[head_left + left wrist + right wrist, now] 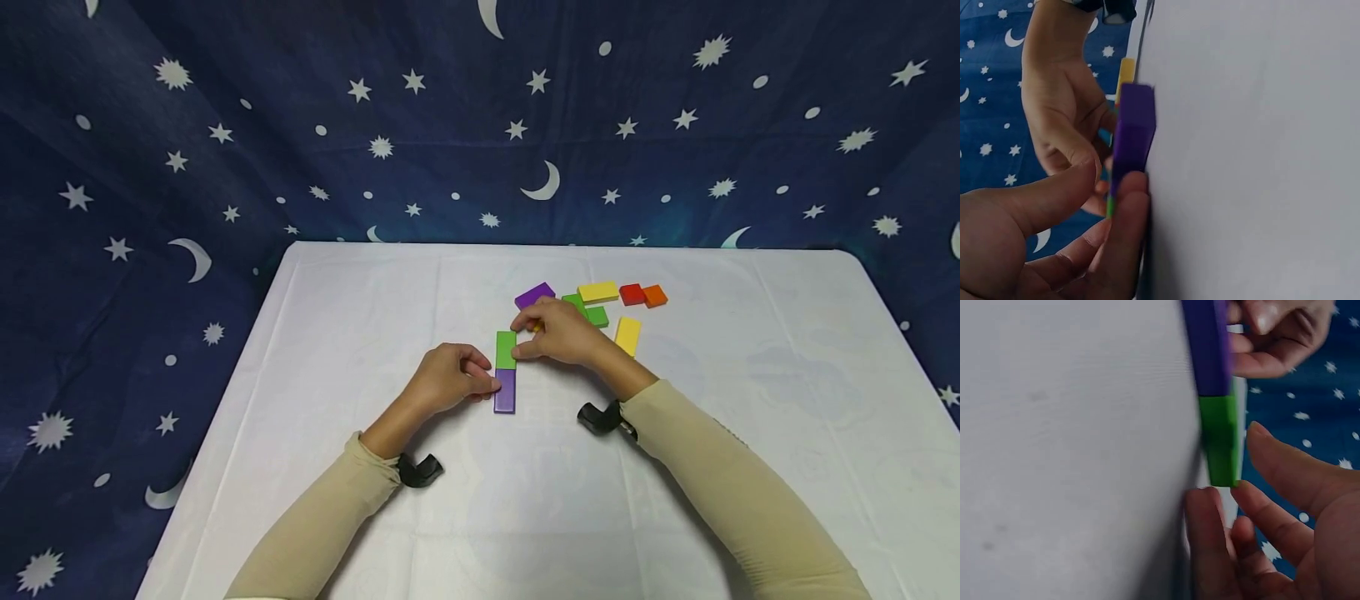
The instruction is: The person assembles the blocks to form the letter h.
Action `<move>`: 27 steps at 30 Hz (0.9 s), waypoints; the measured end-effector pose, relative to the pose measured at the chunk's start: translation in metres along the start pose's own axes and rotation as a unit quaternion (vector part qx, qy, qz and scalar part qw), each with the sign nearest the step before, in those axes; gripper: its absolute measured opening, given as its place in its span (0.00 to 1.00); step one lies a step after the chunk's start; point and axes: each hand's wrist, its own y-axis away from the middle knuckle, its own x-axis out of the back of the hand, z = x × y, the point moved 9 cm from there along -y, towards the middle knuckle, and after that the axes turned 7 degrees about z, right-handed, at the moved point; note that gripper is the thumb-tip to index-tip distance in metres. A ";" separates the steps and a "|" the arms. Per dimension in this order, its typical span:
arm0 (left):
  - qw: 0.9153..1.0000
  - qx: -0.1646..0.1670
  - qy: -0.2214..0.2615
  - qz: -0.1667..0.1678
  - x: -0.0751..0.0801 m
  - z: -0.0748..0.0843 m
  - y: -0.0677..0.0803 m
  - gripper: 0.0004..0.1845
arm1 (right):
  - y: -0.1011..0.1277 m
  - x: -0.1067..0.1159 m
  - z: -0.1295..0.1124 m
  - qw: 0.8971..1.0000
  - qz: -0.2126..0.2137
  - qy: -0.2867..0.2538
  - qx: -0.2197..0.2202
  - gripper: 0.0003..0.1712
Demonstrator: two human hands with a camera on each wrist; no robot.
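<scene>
Near the middle of the table, a purple block [505, 400] and a green block [506, 350] lie end to end in a straight line. My left hand [448, 377] is at the purple block's left side, its fingertips touching it; in the left wrist view the thumb stands apart from the block. From the right, my right hand [564, 333] reaches to the green block's far end and side. Its fingers touch the green block's end in the right wrist view, while the thumb is held off.
Behind and beside the right hand lie a second purple block [533, 294], a yellow block [597, 292], another yellow block [628, 335], a small green block [597, 317], a red block [632, 294] and an orange block [655, 296]. The hand partly covers others. A starry curtain [420, 183] hangs behind.
</scene>
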 end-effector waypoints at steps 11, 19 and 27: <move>0.960 -0.164 -0.210 0.087 0.013 0.033 0.010 0.27 | 0.001 0.030 0.024 0.993 0.061 -0.053 -0.092 0.18; 0.948 -0.113 -0.295 0.019 0.000 0.022 0.007 0.35 | 0.003 0.042 0.031 0.987 0.103 0.065 -0.107 0.29; 0.941 -0.111 -0.320 -0.013 -0.005 0.022 0.003 0.37 | 0.006 0.041 0.029 0.975 0.103 0.138 -0.143 0.39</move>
